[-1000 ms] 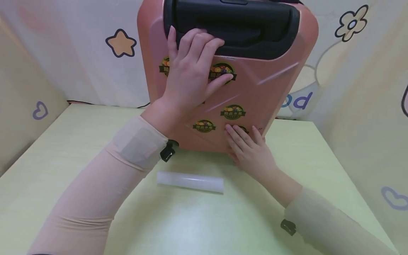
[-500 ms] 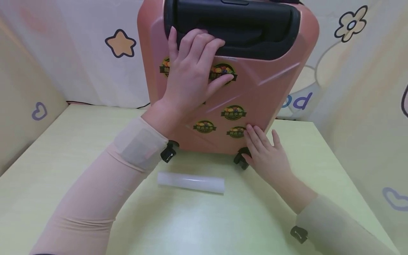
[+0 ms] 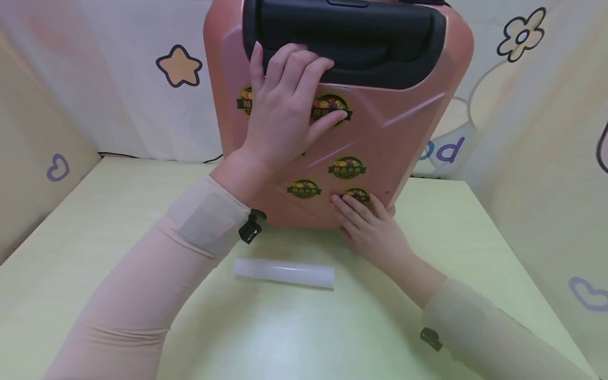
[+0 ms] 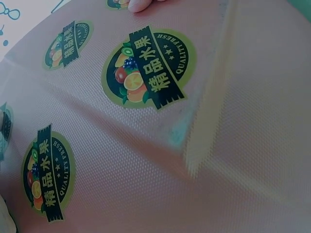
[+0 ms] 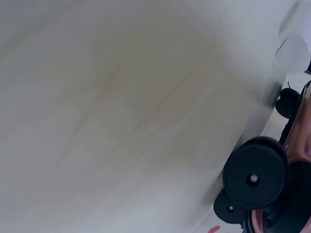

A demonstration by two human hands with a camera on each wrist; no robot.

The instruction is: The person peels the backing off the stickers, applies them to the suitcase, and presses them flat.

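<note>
A pink hard-shell suitcase [image 3: 404, 132] with a black handle recess [image 3: 361, 42] stands upright on the table. My left hand [image 3: 282, 105] rests on its upper left, fingertips over the recess edge and thumb across a round fruit sticker [image 3: 328, 103]. Low on the right, my right hand [image 3: 372, 232] lays its fingers on the shell, partly covering another fruit sticker [image 3: 357, 194]. Two more stickers show uncovered nearby, one of them a lower sticker [image 3: 304, 188]. The left wrist view shows a fruit sticker [image 4: 146, 68] close up. Black wheels [image 5: 255, 174] appear in the right wrist view.
A white roll [image 3: 285, 273] lies on the pale green table [image 3: 266, 332] in front of the suitcase. Behind it hangs a printed curtain [image 3: 119, 95] with a star and a flower. A black caster [image 3: 250, 227] shows at the suitcase's lower left.
My right hand moved right, uncovering the lower right sticker and a caster, then came back left over them. My left hand and the roll stayed in place.
</note>
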